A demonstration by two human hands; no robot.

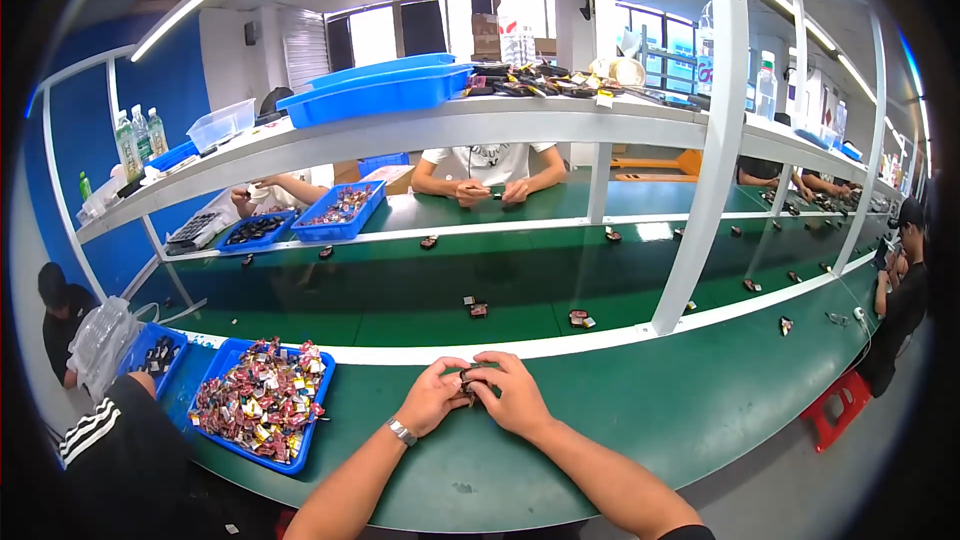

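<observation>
My left hand (428,400) and my right hand (510,395) meet over the near green worktop (640,410). Both are closed, fingertips together, around a small dark part (466,386) with a little reddish brown showing below it. The fingers cover most of this piece, so its exact kind does not show. To the left of my left hand is a blue tray (306,446), heaped with small red, yellow and white pieces (258,400). A metal-banded watch (402,431) is on my left wrist.
Beyond a white rail (400,353), small dark-and-red assemblies (478,310) are spread along the green conveyor belt (530,285). A white post (700,160) rises at right, supporting a shelf (520,120) with blue trays. People sit opposite and on both sides. A red stool (838,408) stands at right.
</observation>
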